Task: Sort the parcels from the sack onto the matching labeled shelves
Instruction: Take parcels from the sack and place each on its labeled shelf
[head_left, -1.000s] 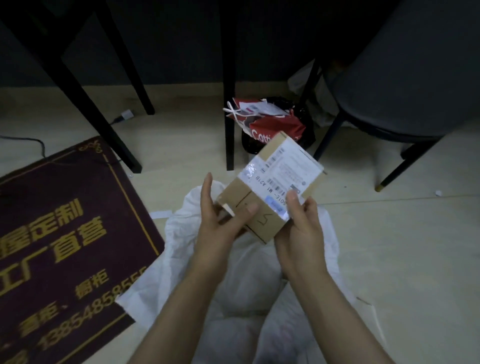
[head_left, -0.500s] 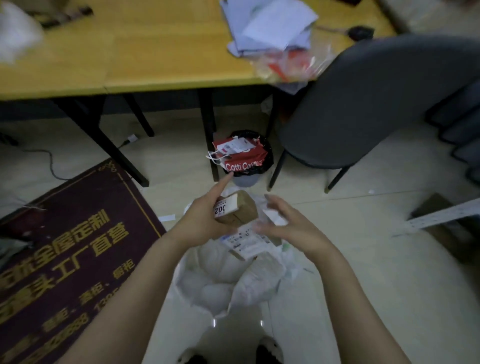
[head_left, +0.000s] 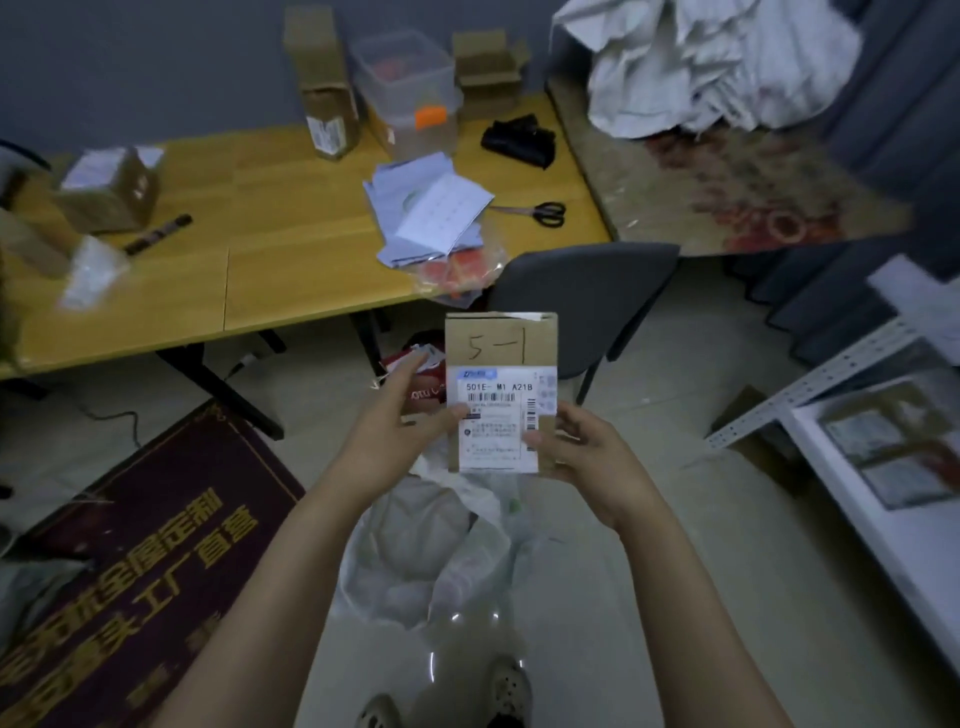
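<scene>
I hold a small brown cardboard parcel (head_left: 501, 348) upright in front of me, with "5-1" handwritten near its top and a white shipping label below. My left hand (head_left: 392, 436) grips its left edge and my right hand (head_left: 587, 447) grips its lower right corner. The white sack (head_left: 421, 551) lies open on the floor beneath my hands, crumpled, with its contents hard to make out. A white metal shelf (head_left: 883, 467) stands at the right edge, with flat packages lying on it.
A wooden table (head_left: 208, 260) at the back carries boxes, papers, scissors (head_left: 545, 213) and a plastic tub. A dark chair (head_left: 587, 296) stands just behind the parcel. A maroon mat (head_left: 130, 561) with gold lettering covers the floor at left. A patterned table (head_left: 727, 192) holds white cloth.
The view has risen from the floor to the tabletops. The parcel has been turned in my hands from tilted and flat to upright, with its "5-1" marking facing me.
</scene>
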